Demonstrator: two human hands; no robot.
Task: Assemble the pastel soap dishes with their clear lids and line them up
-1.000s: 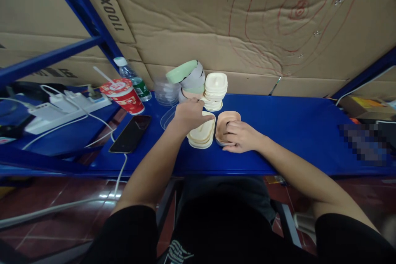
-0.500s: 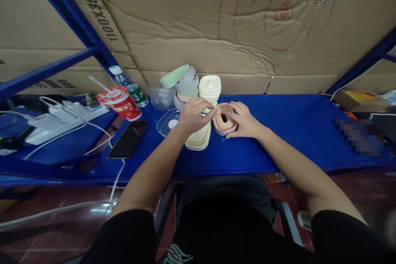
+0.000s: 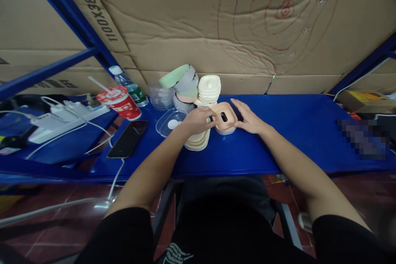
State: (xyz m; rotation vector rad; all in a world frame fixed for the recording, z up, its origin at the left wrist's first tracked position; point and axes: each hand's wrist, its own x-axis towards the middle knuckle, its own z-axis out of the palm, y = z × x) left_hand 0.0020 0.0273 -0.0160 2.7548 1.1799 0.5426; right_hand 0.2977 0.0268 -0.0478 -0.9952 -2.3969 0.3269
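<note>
A clear plastic lid (image 3: 163, 123) is lying near the left hand (image 3: 199, 120), whose bent fingers are touching a slotted peach container (image 3: 227, 125); whether they are gripping is unclear. The container is resting on the table (image 3: 297, 136); the right hand (image 3: 249, 119) is holding its fingers spread, thumb touching the container's right side.

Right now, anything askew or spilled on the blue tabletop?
Yes: the light-green bowl looks askew, tipped on its side atop the bowl stack at the back, while the neighbouring cream lid stack looks nearly level. No spill visible.
</note>
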